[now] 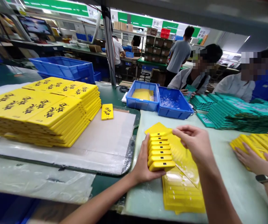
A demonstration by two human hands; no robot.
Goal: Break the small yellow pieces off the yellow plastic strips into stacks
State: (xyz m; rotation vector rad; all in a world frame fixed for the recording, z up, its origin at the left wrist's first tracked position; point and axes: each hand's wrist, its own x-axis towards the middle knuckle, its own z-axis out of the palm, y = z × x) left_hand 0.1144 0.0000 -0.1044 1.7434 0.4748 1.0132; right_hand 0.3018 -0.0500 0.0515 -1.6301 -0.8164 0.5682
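My left hand (143,163) is wrapped round a stack of yellow power banks (160,152), their short ends with small dark ports facing me. At the top of that stack, my right hand (193,140) pinches the edge of a thin yellow film (170,131) between thumb and forefinger. Beneath both hands lies a pile of glossy, see-through yellow film sheets (183,196) on the pale mat. A single yellow power bank (107,111) with black characters rests on the white-covered board to the left.
Large stacks of yellow power banks (42,109) fill the left board. Behind stand two blue bins (142,106), one holding yellow sheets, the other clear scraps. Teal stacks (236,115) are at right. Another person's hand (253,157) touches yellow pieces (260,146) there. A metal post (109,46) rises behind.
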